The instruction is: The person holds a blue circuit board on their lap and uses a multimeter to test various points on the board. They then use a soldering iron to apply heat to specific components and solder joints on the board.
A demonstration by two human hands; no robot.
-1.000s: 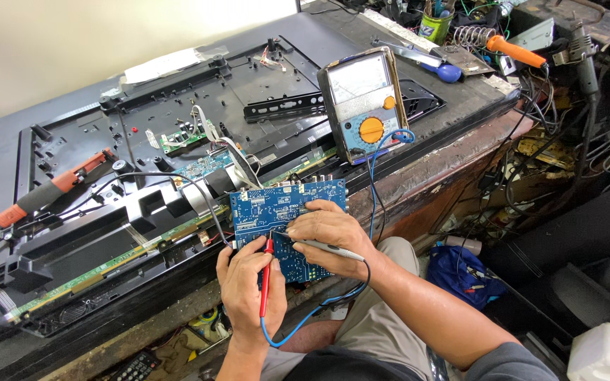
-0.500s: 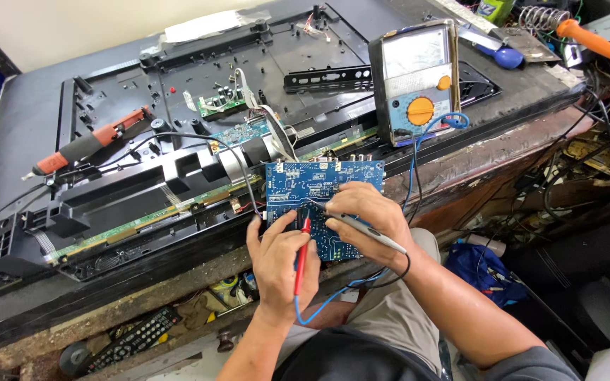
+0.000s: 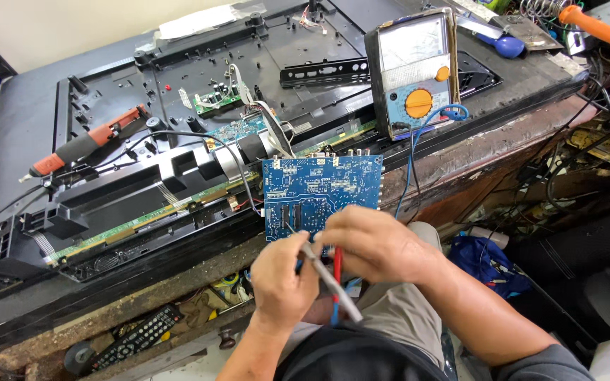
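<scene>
Left hand: we see our left hand [image 3: 282,281] at lower centre of the frame, fingers curled shut around a grey probe [image 3: 327,276] whose tip slants up to the blue circuit board [image 3: 319,194].
Right hand: our right hand [image 3: 375,243] sits just right of it, closed on the red probe [image 3: 337,268] — its lower edge rests against the board.
Board: it stands propped at frame centre, leaning on the front edge of the opened flat-screen chassis [image 3: 178,162].
Meter: an analogue multimeter [image 3: 412,70] stands at upper right, its blue lead [image 3: 418,152] trailing down toward us.
Progress: we judge the probing under way — both tips are at the board's lower edge; most of the board looks untested as yet.
</scene>
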